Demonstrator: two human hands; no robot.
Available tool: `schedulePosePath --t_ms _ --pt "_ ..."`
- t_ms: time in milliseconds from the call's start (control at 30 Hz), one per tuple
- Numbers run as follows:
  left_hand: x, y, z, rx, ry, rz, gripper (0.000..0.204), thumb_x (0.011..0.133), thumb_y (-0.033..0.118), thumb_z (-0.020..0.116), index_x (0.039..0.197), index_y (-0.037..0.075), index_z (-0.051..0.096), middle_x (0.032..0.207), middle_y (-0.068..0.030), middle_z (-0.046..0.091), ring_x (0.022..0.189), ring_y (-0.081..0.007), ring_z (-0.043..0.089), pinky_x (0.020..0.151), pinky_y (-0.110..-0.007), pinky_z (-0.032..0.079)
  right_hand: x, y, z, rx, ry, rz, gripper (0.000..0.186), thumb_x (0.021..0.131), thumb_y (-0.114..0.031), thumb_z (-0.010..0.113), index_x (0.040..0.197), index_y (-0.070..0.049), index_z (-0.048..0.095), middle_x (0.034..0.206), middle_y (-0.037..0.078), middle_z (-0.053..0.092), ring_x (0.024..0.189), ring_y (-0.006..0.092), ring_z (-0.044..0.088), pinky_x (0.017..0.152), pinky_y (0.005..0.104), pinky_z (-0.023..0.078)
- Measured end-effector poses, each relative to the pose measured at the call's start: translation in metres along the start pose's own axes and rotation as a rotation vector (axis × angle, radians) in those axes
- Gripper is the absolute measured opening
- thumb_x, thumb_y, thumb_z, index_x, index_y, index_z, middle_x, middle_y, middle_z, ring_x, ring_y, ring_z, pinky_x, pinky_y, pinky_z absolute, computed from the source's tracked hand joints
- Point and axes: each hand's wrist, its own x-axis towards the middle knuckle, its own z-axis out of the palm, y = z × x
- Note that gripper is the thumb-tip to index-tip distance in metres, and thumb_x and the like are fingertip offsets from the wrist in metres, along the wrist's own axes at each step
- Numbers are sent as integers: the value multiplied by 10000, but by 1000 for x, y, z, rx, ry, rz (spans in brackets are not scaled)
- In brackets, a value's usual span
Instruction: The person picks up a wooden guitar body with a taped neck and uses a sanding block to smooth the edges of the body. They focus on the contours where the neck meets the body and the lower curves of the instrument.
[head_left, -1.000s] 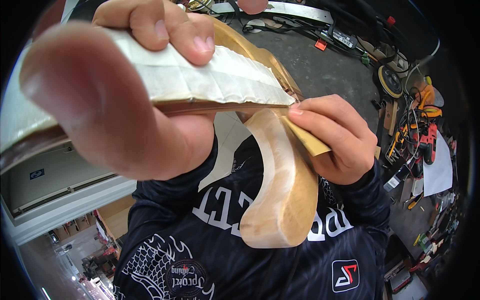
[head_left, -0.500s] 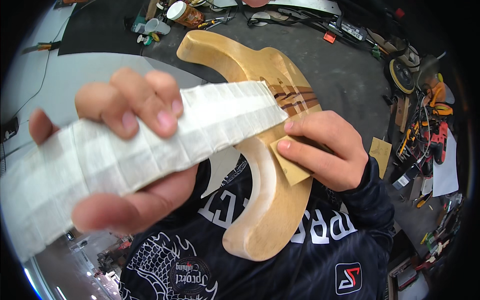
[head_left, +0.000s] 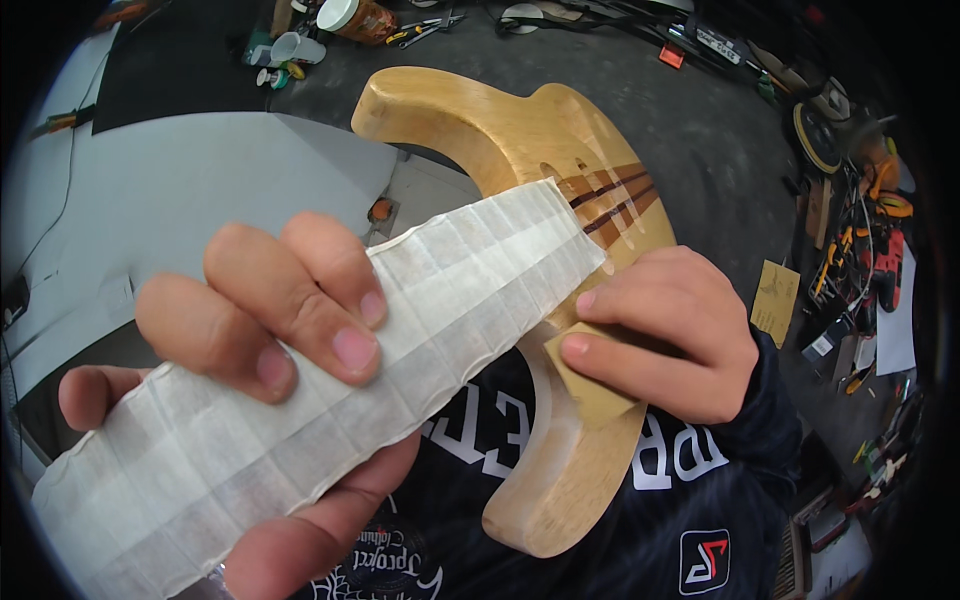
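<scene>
A pale wooden guitar body point(head_left: 480, 115) with darker stripes lies across the middle, its two horns curving toward the left and toward me. Its neck point(head_left: 440, 290), wrapped in whitish masking tape, runs down to the lower left. My left hand point(head_left: 290, 310) is closed round this taped neck, fingers over the top and thumb below. In my right hand point(head_left: 680, 335) a folded piece of tan sandpaper point(head_left: 595, 385) is pressed on the body beside the neck joint, above the near horn point(head_left: 560, 490). The paper hides the wood beneath it.
Beyond the body is a dark worktop point(head_left: 700, 130). A jar point(head_left: 355, 18), a clear cup point(head_left: 298, 48) and pliers point(head_left: 425, 30) stand or lie at the back. On the right are another sandpaper sheet point(head_left: 775, 303), a round sanding pad point(head_left: 815, 138) and a red-and-black tool point(head_left: 888, 270).
The neck has swung lower on the left with my left hand, and the body has tilted with it. My right hand and the sandpaper have shifted slightly right and down.
</scene>
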Motion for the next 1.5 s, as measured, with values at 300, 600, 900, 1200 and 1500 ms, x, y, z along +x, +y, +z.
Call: schedulePosePath --t_ms 300,600,900,1200,1500 --pt "-5 -12 9 -68 74 74 799 837 600 648 1359 106 299 934 -51 429 798 -179 522 736 -339 404 -16 -21 0 146 -25 361 432 615 -32 744 1041 -36 669 985 152 621 764 290 599 671 351 487" --pt "-6 -7 5 -42 38 59 779 857 608 615 1362 112 290 941 -54 428 801 -185 514 740 -350 401 -2 -21 3 -64 -95 179 318 724 -42 729 1039 -53 688 1053 170 646 855 277 623 727 345 520" --pt "-7 -10 4 -38 37 47 772 859 596 620 1364 116 289 944 -55 428 817 -190 517 742 -351 399 0 -8 14 -86 41 11 319 675 -49 721 981 30 679 924 178 631 670 233 618 545 293 508" --pt "-4 -10 5 -33 40 38 781 855 591 631 1364 110 287 945 -49 428 819 -189 522 750 -346 399 3 -3 12 -171 57 -77 326 668 -60 700 971 55 671 841 169 631 639 233 627 496 283 494" --pt "-1 -8 8 -14 41 -6 793 831 590 665 1360 130 295 935 -38 433 822 -180 527 760 -344 403 0 13 16 -216 156 -236 292 664 -76 699 925 56 686 838 154 638 666 225 634 486 267 495"
